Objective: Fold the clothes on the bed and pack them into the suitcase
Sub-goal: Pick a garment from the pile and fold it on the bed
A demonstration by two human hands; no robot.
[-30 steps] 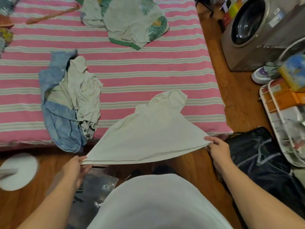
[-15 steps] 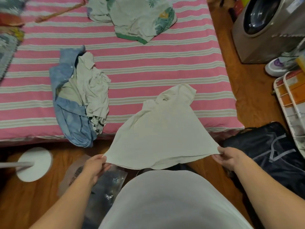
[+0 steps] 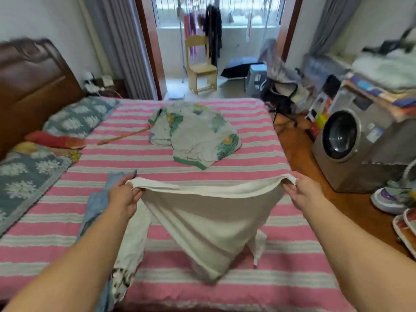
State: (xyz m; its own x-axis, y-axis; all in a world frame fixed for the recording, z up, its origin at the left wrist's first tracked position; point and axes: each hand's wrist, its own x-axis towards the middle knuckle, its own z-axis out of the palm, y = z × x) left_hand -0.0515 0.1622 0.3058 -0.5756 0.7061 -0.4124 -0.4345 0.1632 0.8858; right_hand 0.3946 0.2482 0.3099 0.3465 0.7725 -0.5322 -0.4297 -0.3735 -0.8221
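Cream T-shirt [image 3: 209, 226] held up over the near half of the striped bed [image 3: 247, 167], hem stretched taut. Left hand [image 3: 123, 197] pinching one hem corner, right hand [image 3: 301, 192] pinching the other. Light, limp, prone to sagging mid-span; probably best kept gripped at the corners. Leaf-print garment [image 3: 198, 138] farther up the bed. Suitcase out of view.

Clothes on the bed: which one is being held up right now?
The plain white shirt; left hand and right hand grip its top edge. The leaf-print garment lies farther back, the blue-and-white pile beside the left arm.
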